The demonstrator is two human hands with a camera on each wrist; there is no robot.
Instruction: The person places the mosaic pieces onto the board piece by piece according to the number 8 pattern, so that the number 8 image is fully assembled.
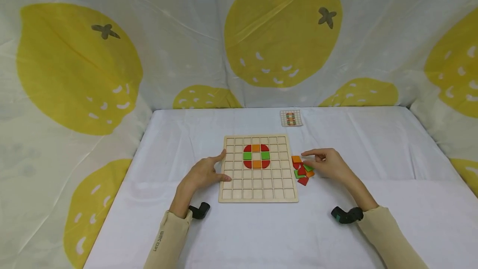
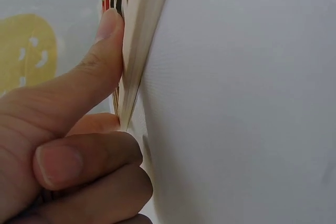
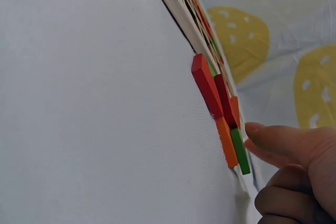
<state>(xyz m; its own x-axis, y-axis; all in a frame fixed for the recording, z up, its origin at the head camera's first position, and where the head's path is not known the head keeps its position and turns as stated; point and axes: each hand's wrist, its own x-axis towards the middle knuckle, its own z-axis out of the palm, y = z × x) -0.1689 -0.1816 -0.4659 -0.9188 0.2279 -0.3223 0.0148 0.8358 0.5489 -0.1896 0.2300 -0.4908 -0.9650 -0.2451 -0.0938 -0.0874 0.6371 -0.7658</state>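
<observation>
A wooden grid board [image 1: 257,184] lies flat on the white cloth. Red rounded corner tiles, orange squares [image 1: 255,147] and green squares [image 1: 265,155] form a ring on it around one bare cell. My left hand [image 1: 203,172] is at the board's left side, thumb and index finger spread along its edge, the other fingers folded in the left wrist view. Beyond the right edge lies a small pile of loose red, green and orange tiles [image 1: 303,181]. Over that pile is my right hand [image 1: 328,163], thumb and index finger apart with no tile between them, thumb tip close by a green tile [image 3: 240,151].
A small card [image 1: 291,118] with a printed grid and a coloured pattern lies behind the board, toward the back of the table. A curtain with lemon prints [image 1: 284,28] hangs behind and at both sides. Each wrist wears a black camera mount [image 1: 347,215].
</observation>
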